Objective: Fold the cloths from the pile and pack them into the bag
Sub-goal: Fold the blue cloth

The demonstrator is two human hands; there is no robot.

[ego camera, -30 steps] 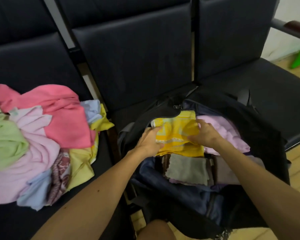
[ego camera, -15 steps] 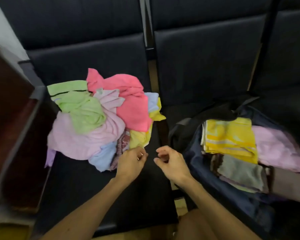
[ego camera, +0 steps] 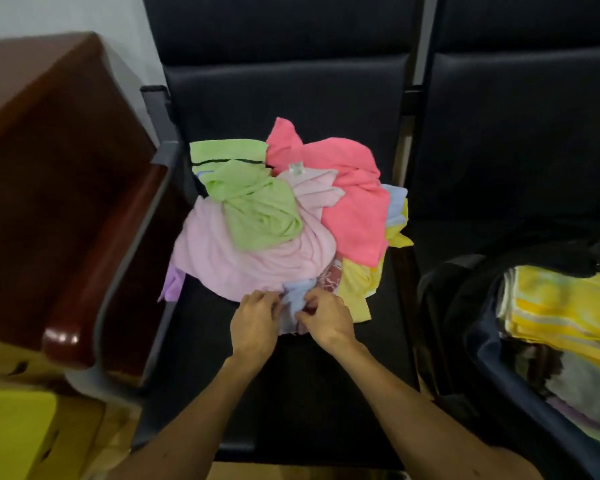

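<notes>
Both hands are now working at the near edge of the pile, having come away from the bag, where a second ago they were settling a folded yellow cloth. That cloth is lying packed, so one round is finished and the next pick-up is starting.

The left hand and the right hand are sitting close together on the chair seat, each grip closing on a light blue cloth and pinching it between fingers and thumb. The cloth is bunching between them while its far part is still tucked under the pink cloth, so it will probably need a tug to come free.

Further back, the green cloth and the coral cloth are lying on top of the heap.

The fingertips are mostly buried in fabric, so the exact hold is hard to read. How large the blue cloth is cannot be told. The bag is being cut off by the right edge, and the folded grey and lilac layers under the yellow one are blurred.
</notes>
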